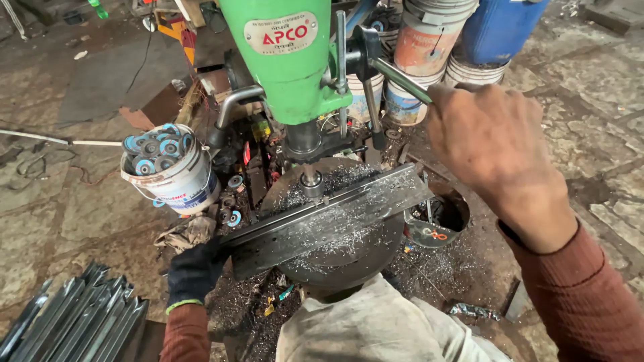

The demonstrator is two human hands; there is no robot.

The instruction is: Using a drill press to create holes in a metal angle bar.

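Note:
A green drill press (288, 60) stands in front of me over a round table (349, 258) strewn with metal shavings. A long dark steel angle bar (322, 221) lies across that table under the drill chuck (310, 179). My left hand (194, 268), in a black glove, grips the bar's left end. My bare right hand (490, 144) is closed around the press's metal feed lever (399, 77) at the upper right. The drill tip meets the bar; its very point is hidden.
A white bucket (178, 181) full of blue round discs sits left of the press. Several paint buckets (426, 47) and a blue drum (500, 27) stand behind. Stacked steel bars (74, 325) lie at lower left. A dark can (439, 221) sits right of the table.

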